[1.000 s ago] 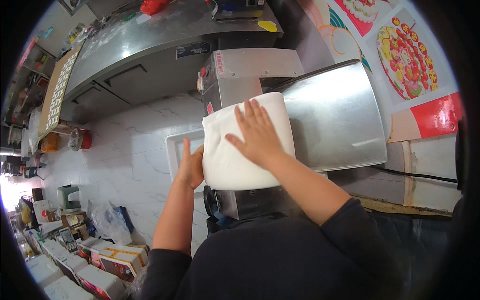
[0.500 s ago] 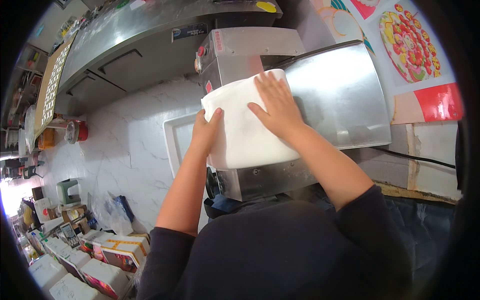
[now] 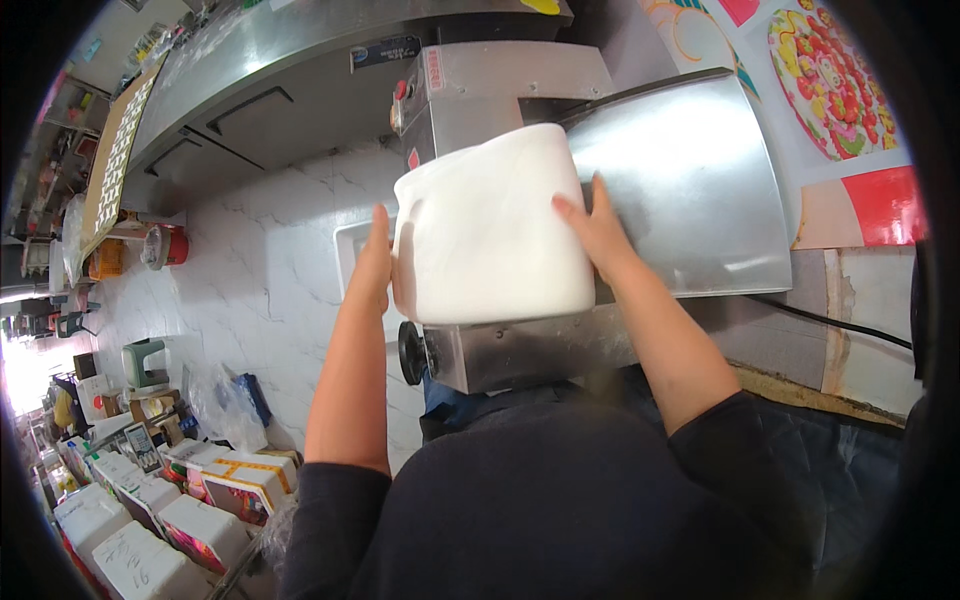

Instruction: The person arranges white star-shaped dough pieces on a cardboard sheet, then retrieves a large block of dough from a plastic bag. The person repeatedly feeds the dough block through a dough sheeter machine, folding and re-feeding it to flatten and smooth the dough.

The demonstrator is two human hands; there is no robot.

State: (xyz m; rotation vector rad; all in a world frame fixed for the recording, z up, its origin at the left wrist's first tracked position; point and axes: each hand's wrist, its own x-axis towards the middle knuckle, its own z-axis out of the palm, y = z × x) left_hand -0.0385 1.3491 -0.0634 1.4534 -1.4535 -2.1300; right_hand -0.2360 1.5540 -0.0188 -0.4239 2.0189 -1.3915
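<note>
A thick, smooth white slab that looks like folded dough (image 3: 490, 235) rests over the middle of a metal rolling machine (image 3: 510, 85). Along its left edge is my left hand (image 3: 374, 262), fingers straight and pointing away from me. My right hand (image 3: 604, 232) is at the right edge, its thumb against the slab and its fingers stretched out over the metal. Between the two hands the slab has a rounded near edge and a small fold at its far left corner. What lies beneath it is hidden.
A sloping steel tray (image 3: 690, 190) extends to the right of the machine. A black knob (image 3: 411, 353) sticks out at its near left. Behind stands a steel counter (image 3: 300, 70). A white bin (image 3: 347, 250) is partly hidden at left; stacked boxes (image 3: 205, 530) fill the lower left.
Both hands have come off the slab's top to its sides: the right slid right and nearer, the left moved outward. The slab's outline has shifted slightly and looks plumper.
</note>
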